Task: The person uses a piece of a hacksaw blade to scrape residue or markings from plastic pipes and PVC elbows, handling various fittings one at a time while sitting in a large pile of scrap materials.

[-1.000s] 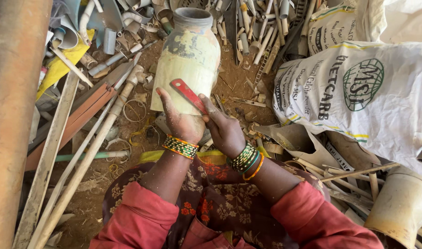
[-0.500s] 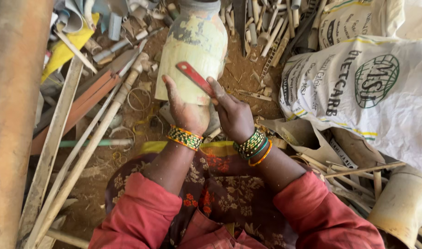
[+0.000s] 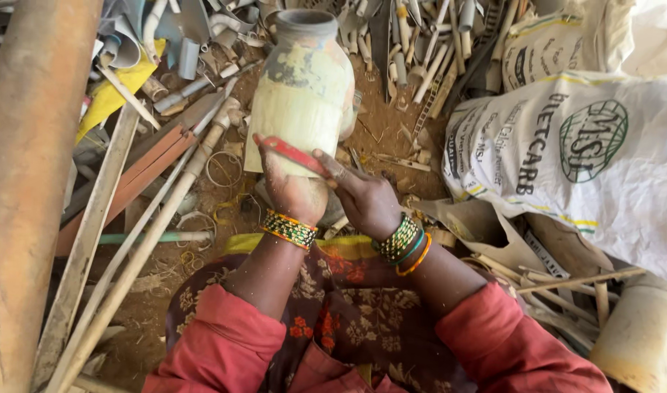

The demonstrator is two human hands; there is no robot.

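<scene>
A worn pale yellow-green plastic jar (image 3: 304,87) with a dark neck stands tilted on the dirt in front of me. My left hand (image 3: 290,191) grips its lower end. My right hand (image 3: 366,198) holds a flat red-handled blade (image 3: 293,153) laid across the jar's lower edge, just above my left hand. Both wrists wear stacked bangles in green, gold and orange. My sleeves are pink-red, and a patterned dark cloth covers my lap.
Scrap plastic pipes (image 3: 421,51) lie piled behind the jar. Long pale pipes (image 3: 144,247) and a thick brown pole (image 3: 28,167) run along the left. White printed sacks (image 3: 566,153) fill the right, with a cream bucket (image 3: 643,335) at the lower right.
The jar and both hands sit slightly higher in view. The red blade has slid down from the jar's side to its lower edge, and my left hand has closed around the jar's end.
</scene>
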